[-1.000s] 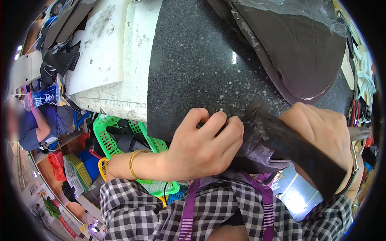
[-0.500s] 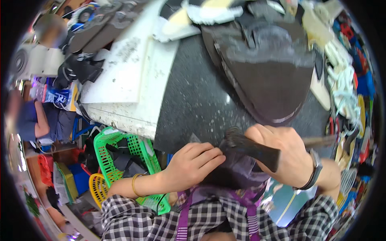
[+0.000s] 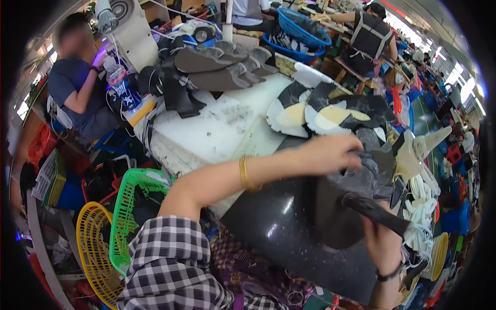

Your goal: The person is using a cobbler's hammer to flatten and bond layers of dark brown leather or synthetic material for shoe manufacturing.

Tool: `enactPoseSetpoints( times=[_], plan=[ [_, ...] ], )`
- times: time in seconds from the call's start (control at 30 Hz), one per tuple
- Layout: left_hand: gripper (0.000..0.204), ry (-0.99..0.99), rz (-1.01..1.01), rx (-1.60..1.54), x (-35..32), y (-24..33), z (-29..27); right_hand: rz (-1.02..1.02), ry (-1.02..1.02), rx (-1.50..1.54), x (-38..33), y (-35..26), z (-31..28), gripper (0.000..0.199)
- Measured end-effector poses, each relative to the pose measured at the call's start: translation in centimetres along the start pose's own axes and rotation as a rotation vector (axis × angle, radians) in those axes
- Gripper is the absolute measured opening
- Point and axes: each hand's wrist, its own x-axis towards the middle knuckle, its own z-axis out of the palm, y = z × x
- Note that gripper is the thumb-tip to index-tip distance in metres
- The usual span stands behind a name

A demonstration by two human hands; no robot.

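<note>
My left arm, with a gold bangle, stretches across the table. My left hand is over the far end of a stack of dark brown rounded sheet pieces with grey, smeared ends. Its fingers are bent and apart, slightly blurred, with nothing visible in them. At the stack's right side, my right hand is closed round a hammer. The dark hammer head slants over the near part of the stack; the grip is mostly hidden by the hand. Beneath lies a shiny black slab.
White-edged cut pieces lie beyond the stack. White strips hang at the right. Green and yellow baskets stand at lower left. One person sits left, near a bottle; others work farther back.
My left hand has moved from the table's near edge, forward and right, to the stack's far end. My right hand still holds the hammer, now beside the stack. The view has tilted up.
</note>
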Motion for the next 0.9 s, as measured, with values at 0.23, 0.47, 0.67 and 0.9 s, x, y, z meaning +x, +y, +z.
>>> enactPoseSetpoints(
  times=[0.23,0.47,0.67,0.9],
  plan=[
    [0.046,0.224,-0.832,1.511,-3.9,-18.0,-22.8,0.136,-0.015,0.048,-1.6,5.1,2.9,0.008],
    [0.032,0.120,-0.674,1.396,-5.7,-15.3,-25.1,0.403,-0.039,0.261,-1.1,4.6,3.5,0.011],
    [0.047,-0.311,-0.846,0.716,-3.7,-8.4,-16.8,-0.259,-0.074,-0.168,-2.3,3.8,6.0,0.023],
    [0.034,0.228,-0.363,1.314,-7.8,-17.1,-19.6,-0.310,-0.065,-0.324,-1.7,4.2,8.8,0.013]
  ],
)
